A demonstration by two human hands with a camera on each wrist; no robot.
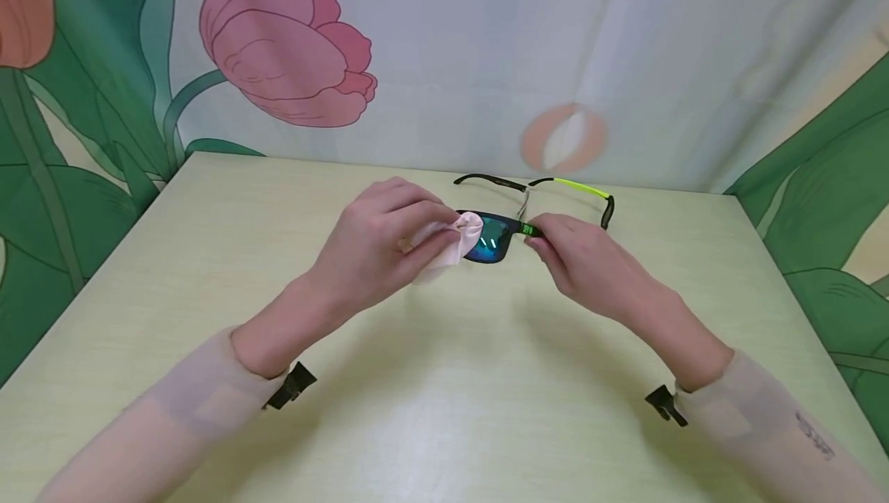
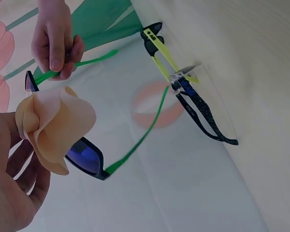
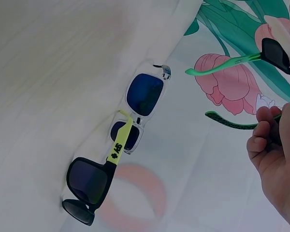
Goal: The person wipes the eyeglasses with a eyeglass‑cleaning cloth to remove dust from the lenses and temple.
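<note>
In the head view my left hand pinches a pale pink cloth between thumb and fingers. The cloth lies against the front of dark-framed sunglasses and covers one lens; the other lens shows blue-green and mirrored. My right hand grips these sunglasses at the hinge end, by a green-marked temple. The left wrist view shows the bunched cloth over the frame, with the opposite green temple unfolded and free. In the right wrist view, the right fingers curl round one temple whose dark green tip sticks out.
Behind the held pair, black-and-yellow sunglasses and clear-framed sunglasses with dark blue lenses sit close together on the pale table. A flower-printed curtain hangs along the table's back edge.
</note>
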